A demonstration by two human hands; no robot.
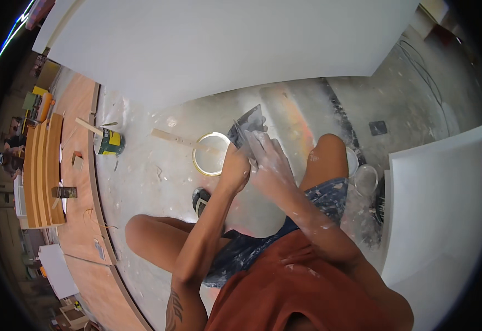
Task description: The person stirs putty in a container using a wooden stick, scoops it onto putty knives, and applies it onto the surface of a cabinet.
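In front of my knees, both hands are close together around two dark, flat scrapers. One broad scraper blade [246,119] points up and away; the other blade [243,139] is seen nearly edge-on, crossing in front of it. My left hand [235,170] is closed in a fist at the lower end of the blades. White dust or filler coats my right hand [268,160], which is closed around a scraper beside the left. Which blade belongs to which hand is partly hidden by the fingers. Just left of them is a round open tub [194,160] with a wooden stick [169,136] across it.
A large white panel [230,44] stands ahead; another white panel [439,193] is at my right. A green-yellow can [110,142] with a stick stands left, near wooden boards [78,220]. Clear round lids [367,179] lie by my right knee. A cable [426,77] runs far right.
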